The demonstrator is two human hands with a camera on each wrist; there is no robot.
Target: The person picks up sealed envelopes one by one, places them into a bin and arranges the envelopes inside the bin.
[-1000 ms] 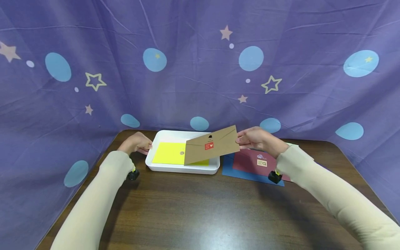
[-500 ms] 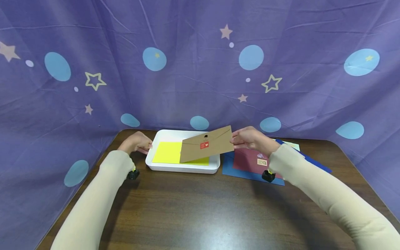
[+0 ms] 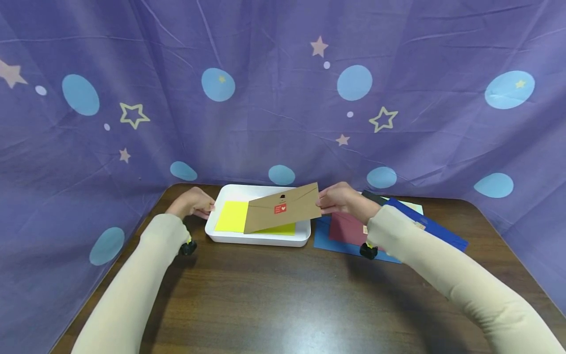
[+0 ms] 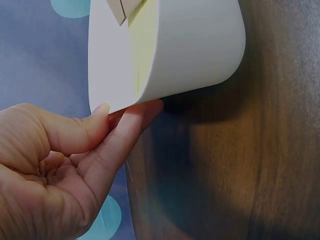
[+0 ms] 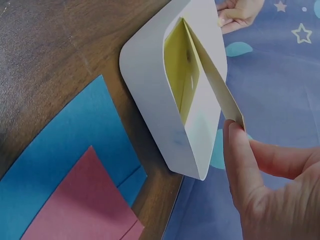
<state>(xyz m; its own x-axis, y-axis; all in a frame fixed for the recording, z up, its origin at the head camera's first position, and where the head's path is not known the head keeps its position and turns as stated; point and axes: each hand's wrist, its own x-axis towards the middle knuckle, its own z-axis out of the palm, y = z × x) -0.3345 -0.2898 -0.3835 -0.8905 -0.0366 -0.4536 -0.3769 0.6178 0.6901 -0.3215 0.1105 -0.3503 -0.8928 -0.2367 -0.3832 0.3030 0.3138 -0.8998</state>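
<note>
My left hand point(image 3: 194, 201) pinches the left end wall of a white tray point(image 3: 261, 241), thumb inside the rim and fingers outside, as the left wrist view shows. A yellow envelope point(image 3: 232, 216) lies flat in the tray. Over it my right hand point(image 3: 340, 199) pinches the right end of a brown kraft envelope point(image 3: 296, 209) bearing a red heart sticker. This envelope slants, its right end raised above the rim and its left end low over the yellow one. In the right wrist view the brown envelope point(image 5: 220, 85) appears nearly edge-on between thumb and fingers.
Right of the tray, several envelopes overlap on the wooden table point(image 3: 265, 295): a light blue one point(image 3: 323, 236), a maroon one point(image 3: 347, 228), a dark blue one point(image 3: 442, 233), a black one point(image 3: 373, 197) and a pale one point(image 3: 415, 207). A purple curtain point(image 3: 247, 137) hangs behind.
My right hand has carried the brown envelope leftward, further over the tray, and slightly lower. More of the envelopes on the right now shows. My left hand has stayed on the tray.
</note>
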